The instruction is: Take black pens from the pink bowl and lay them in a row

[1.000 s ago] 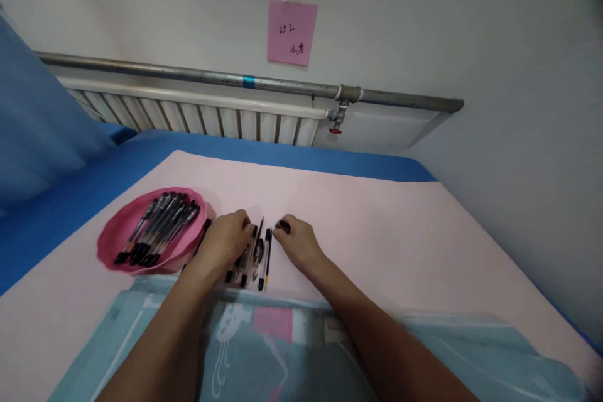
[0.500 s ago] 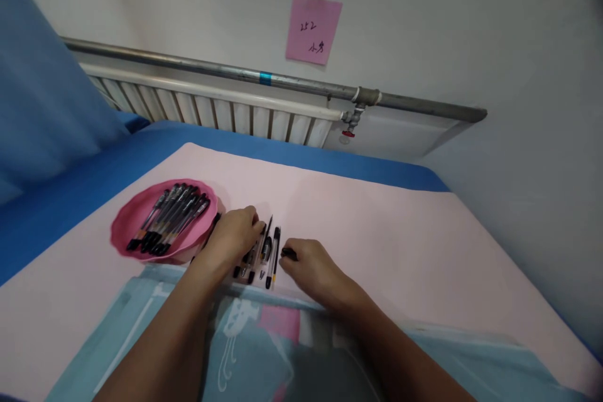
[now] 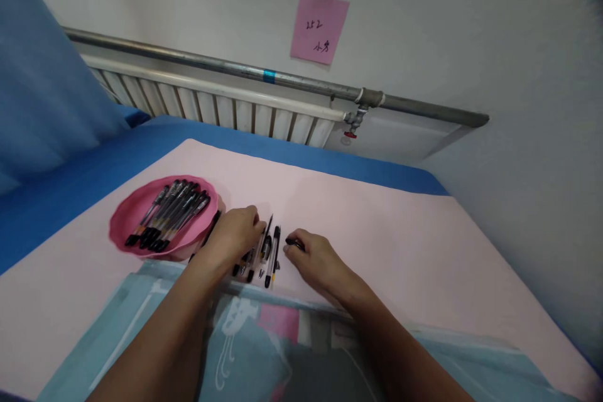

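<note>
While looking down along both forearms, found the left hand [image 3: 234, 237] palm down, fingers curled over the left part of a row of loose pens [image 3: 272, 254]; could not tell whether gripping any. Saw the right hand [image 3: 316, 259] just right of that row, thumb and forefinger pinched on a small black cap [image 3: 294, 242], low over the pink mat [image 3: 400, 245]. Made out the pens as slim, clear-barrelled and black-ended, lying side by side and pointing away, close to the mat's near edge, about midway along it. Noted a pink dish [image 3: 123, 226] toward the mat's left edge, near the left hand, holding more black pens [image 3: 172, 213] bunched together. Spotted a teal blanket [image 3: 264, 339] overlapping the near edge under both arms.
</note>
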Tool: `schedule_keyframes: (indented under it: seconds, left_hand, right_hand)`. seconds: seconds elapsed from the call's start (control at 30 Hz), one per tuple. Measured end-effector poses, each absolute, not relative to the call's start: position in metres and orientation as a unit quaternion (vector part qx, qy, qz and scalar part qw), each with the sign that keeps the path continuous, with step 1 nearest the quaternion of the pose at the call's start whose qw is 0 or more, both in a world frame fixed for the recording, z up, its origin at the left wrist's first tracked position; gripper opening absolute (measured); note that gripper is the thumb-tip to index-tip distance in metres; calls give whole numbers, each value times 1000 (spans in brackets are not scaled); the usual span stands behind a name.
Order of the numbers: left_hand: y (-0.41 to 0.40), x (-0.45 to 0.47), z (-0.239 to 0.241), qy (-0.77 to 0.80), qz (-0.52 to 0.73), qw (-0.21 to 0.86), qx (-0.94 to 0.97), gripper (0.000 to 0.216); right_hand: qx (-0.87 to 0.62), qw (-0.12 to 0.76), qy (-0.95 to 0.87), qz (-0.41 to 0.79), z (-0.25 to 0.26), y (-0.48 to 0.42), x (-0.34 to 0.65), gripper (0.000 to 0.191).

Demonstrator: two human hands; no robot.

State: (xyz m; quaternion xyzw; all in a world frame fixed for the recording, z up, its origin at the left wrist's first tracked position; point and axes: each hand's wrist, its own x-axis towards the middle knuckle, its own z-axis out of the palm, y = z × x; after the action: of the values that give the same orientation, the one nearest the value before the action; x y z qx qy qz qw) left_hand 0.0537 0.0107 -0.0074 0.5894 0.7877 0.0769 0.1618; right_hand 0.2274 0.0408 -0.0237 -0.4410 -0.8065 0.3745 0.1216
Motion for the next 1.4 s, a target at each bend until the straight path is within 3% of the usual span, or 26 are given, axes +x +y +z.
schedule_keyframes:
  seconds: [0.2,0.5,1.0,1.27,1.4]
  left_hand:
    - [11,52,-8,787,74,158,592,30]
    - [11,51,-8,789,70,166,587,31]
    - [9,52,-7,789,74,168,586,31]
    - [9,40,-3,795,90,161,577,32]
    - [-2,5,12,837,123,89,525,31]
  right_hand:
    - [-429,73,-846,307,-16,34,229,18]
    - [-384,49,-842,376,-14,35,234,38]
    - [-386,49,-856,341,-15,32,229,3]
    - [-390,74,-849,348,-20,34,228,10]
    - [-419,117,-836,335,-27,46,232,14]
